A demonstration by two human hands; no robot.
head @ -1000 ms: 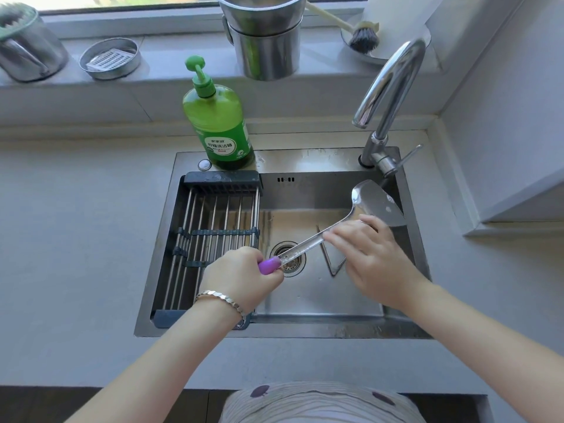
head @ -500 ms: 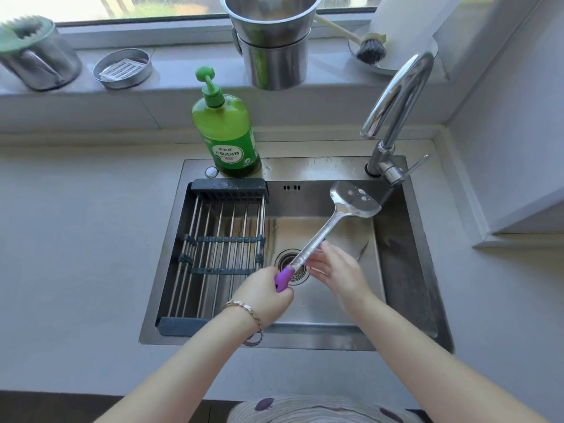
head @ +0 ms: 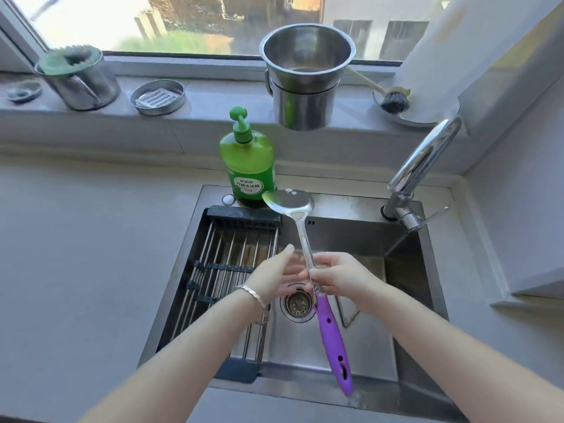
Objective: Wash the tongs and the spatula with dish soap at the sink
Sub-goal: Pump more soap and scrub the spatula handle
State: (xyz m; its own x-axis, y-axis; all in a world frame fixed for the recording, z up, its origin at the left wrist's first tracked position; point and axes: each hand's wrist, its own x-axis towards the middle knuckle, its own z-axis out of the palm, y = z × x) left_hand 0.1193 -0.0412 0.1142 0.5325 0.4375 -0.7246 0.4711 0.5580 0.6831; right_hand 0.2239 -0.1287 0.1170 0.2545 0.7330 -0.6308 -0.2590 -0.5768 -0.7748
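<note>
The left hand (head: 276, 274) has let go of the purple handle and now lies spread, fingers straight, beside the shaft. The spatula (head: 303, 239) has swung over the sink (head: 412, 270), blade at twelve o'clock, handle at five. The right hand (head: 338, 277) now grips the shaft, so the handle is probably washed next. The tongs (head: 346, 325) lie below, unwashed.

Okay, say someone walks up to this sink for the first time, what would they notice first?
The spatula with its bright purple handle stands out first, held over the sink by the right hand gripping its metal shaft, with the left hand open beside it. Next comes the green dish soap bottle on the sink's back rim, then the stacked steel pots on the windowsill behind it.
</note>
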